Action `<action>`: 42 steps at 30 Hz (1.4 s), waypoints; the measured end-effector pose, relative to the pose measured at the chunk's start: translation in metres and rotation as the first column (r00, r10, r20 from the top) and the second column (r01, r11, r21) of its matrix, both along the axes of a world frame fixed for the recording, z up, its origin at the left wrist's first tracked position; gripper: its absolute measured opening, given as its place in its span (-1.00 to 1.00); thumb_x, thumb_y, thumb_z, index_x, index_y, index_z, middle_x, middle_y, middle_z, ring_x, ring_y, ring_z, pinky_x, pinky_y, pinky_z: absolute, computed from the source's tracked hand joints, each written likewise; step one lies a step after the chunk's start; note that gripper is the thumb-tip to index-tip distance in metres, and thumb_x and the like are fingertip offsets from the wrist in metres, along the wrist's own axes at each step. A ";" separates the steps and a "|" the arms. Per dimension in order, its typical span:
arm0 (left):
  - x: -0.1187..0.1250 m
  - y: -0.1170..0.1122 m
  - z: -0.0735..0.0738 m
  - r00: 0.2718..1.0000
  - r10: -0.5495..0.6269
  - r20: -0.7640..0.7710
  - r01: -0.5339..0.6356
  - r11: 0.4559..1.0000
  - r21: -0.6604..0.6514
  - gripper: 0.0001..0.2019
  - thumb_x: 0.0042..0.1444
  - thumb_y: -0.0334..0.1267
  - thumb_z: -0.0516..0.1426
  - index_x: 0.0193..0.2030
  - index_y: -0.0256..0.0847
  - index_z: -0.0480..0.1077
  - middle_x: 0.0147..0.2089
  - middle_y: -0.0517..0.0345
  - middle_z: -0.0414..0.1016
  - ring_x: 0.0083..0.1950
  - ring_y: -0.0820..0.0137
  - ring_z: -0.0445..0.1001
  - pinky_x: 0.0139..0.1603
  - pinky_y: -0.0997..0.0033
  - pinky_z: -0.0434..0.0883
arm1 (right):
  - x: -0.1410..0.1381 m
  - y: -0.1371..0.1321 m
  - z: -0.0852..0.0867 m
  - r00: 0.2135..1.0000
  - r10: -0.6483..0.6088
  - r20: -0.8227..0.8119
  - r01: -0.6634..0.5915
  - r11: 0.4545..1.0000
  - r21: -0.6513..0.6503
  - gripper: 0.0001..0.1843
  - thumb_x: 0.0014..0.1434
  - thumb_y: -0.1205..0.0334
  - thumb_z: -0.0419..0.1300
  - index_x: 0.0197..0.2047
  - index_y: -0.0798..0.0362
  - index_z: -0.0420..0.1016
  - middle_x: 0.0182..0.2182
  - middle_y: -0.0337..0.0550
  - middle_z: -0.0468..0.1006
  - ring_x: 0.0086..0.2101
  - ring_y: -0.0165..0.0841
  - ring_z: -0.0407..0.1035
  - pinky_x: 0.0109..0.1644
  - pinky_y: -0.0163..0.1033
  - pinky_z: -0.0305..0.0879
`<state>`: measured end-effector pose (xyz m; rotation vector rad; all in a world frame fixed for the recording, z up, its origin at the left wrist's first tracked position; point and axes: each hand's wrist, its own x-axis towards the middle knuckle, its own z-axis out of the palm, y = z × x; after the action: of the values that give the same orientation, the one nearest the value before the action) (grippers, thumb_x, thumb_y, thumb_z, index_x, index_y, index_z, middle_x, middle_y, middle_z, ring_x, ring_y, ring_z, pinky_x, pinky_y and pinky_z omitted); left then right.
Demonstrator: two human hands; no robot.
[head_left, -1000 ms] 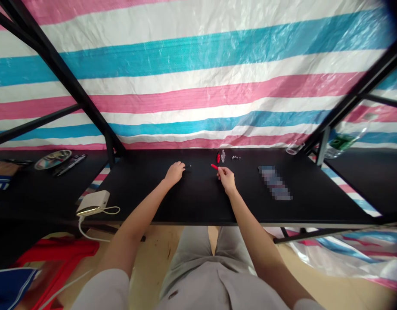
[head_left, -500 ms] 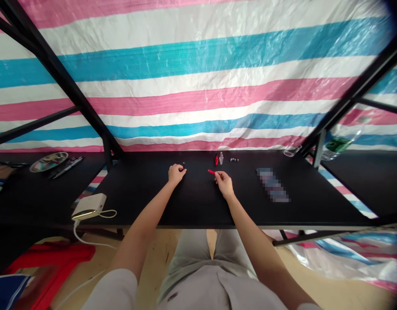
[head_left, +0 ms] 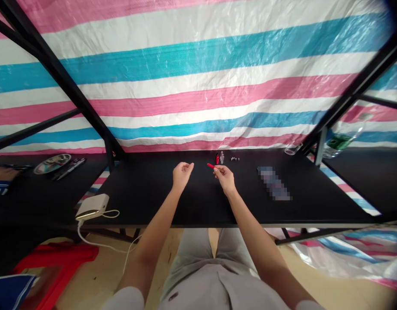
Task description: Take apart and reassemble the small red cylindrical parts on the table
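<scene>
My right hand (head_left: 225,179) pinches a slim red tube-like piece (head_left: 210,165) by its near end, its far end pointing left. My left hand (head_left: 181,174) is raised over the black table, thumb and fingertips pressed together; whatever they hold, if anything, is too small to make out. Between the hands is a short gap. Just beyond my right hand lie several small red pieces (head_left: 217,159) next to a cluster of clear, see-through pieces (head_left: 221,157). To their right is a row of tiny shiny metal pieces (head_left: 235,159).
The black table (head_left: 147,202) also bears a white power bank (head_left: 92,206) with a cable at the left and a blurred-out flat object (head_left: 274,184) at the right. A clear cup (head_left: 293,149) stands at the back right. Another person's hand (head_left: 4,173) shows far left.
My left hand has lifted and moved right, toward my right hand. The red piece now tilts more, its left end raised. The view has shifted slightly.
</scene>
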<state>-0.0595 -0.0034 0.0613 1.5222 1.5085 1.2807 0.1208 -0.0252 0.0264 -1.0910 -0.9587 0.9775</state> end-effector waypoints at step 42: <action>0.041 -0.019 -0.022 0.987 -0.106 0.121 0.107 0.994 -0.008 -0.83 -0.10 -0.22 0.18 -0.35 -0.23 0.38 -0.37 0.16 0.44 -0.48 0.55 0.31 -0.41 0.51 0.28 | 0.034 0.004 -0.020 0.636 -0.188 0.748 0.266 0.964 0.015 -0.90 -0.03 0.20 0.12 -0.41 0.03 0.35 -0.44 -0.18 0.39 -0.40 -0.36 0.29 -0.30 -0.27 0.20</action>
<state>-0.0185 -0.0222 0.0393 1.4688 1.3394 1.2731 0.1545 -0.0215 0.0063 -1.7166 -1.3925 0.3281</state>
